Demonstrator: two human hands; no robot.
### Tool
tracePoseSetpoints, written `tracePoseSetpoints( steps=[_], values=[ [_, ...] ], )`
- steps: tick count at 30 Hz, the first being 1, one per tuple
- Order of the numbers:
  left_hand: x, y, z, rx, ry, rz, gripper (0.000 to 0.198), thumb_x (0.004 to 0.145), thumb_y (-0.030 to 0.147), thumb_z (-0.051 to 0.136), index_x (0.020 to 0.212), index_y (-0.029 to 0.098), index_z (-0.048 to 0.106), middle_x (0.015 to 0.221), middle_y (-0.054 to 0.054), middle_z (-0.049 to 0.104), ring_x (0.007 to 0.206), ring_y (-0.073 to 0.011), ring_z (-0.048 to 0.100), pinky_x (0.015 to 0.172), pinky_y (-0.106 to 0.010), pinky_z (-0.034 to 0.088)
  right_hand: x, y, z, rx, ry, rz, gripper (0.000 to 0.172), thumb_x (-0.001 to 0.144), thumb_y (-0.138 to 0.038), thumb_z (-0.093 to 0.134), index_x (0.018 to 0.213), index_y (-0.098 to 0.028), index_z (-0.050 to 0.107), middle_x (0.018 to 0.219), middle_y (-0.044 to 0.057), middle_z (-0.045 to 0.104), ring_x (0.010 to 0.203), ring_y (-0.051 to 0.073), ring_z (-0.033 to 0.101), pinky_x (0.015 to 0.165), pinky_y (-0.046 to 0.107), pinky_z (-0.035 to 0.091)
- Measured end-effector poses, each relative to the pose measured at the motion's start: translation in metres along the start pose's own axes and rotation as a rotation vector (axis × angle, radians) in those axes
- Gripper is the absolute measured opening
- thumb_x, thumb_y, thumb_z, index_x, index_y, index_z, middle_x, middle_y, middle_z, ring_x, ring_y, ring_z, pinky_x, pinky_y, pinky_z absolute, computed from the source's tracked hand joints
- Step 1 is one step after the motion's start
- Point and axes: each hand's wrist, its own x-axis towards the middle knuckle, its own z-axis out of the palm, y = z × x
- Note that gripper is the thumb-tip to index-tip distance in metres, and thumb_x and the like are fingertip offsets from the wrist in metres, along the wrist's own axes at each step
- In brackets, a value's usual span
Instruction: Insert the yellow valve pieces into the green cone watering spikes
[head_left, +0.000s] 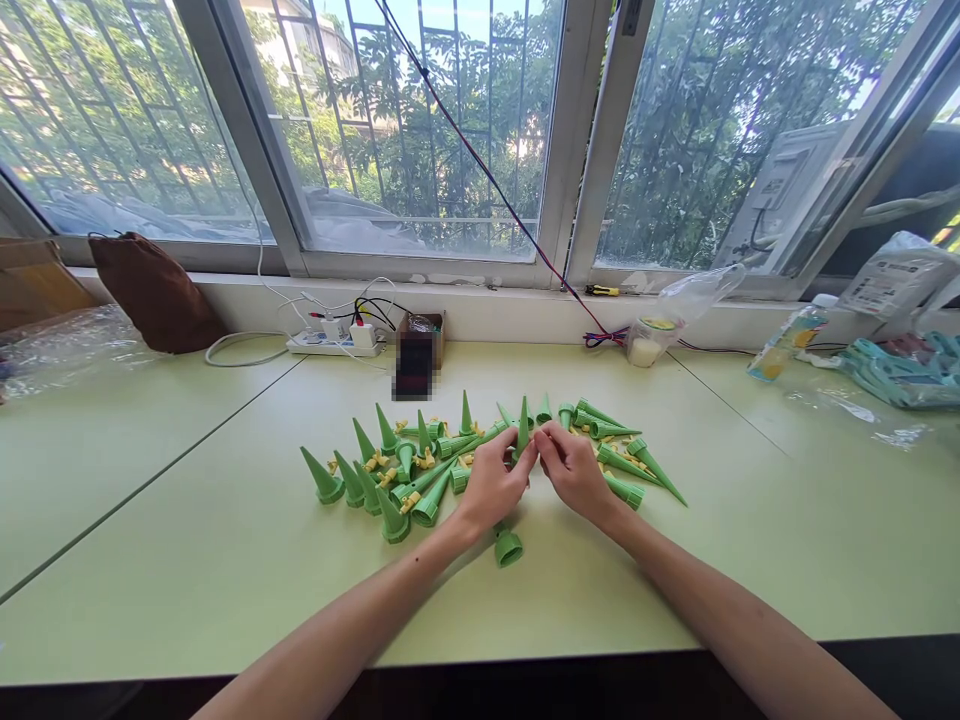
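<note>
My left hand (495, 478) is closed around a green watering spike (523, 422), a plastic cone held with its tip pointing up. My right hand (576, 470) meets it at the fingertips, pinched against the side of the spike. Whatever sits in that pinch is too small and too covered to make out. Around both hands lie many more green cones (391, 518), some standing on their wide ends and others on their sides. Small yellow valves (426, 459) are scattered among them. One cone (508, 547) lies below my left hand, partly hidden by the wrist.
Behind the cones, a power strip (330, 345) with cables and a small box (433, 340) stand along the windowsill. A brown bag (154, 295) is at left. On the right are a plastic cup (646, 345), a bottle (791, 338) and turquoise plastic pieces (900, 375).
</note>
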Motion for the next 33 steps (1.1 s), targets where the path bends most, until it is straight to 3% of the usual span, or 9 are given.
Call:
tracePoseSetpoints(
  steps=[33],
  values=[
    [-0.0002,0.0008,0.0001,0.078,0.014,0.017,0.029,0.091,0.042,0.05,0.074,0.019,0.049,0.057,0.004,0.048,0.048,-0.0097,0.045,0.046,-0.023,0.032,0.0,0.0014,-0.0001,0.005,-0.017,0.003,0.03,0.099,-0.038,0.041,0.074,-0.021,0.047,0.055,-0.005,0.044,0.048,0.011,0.037,0.049,0.024,0.031]
  ],
)
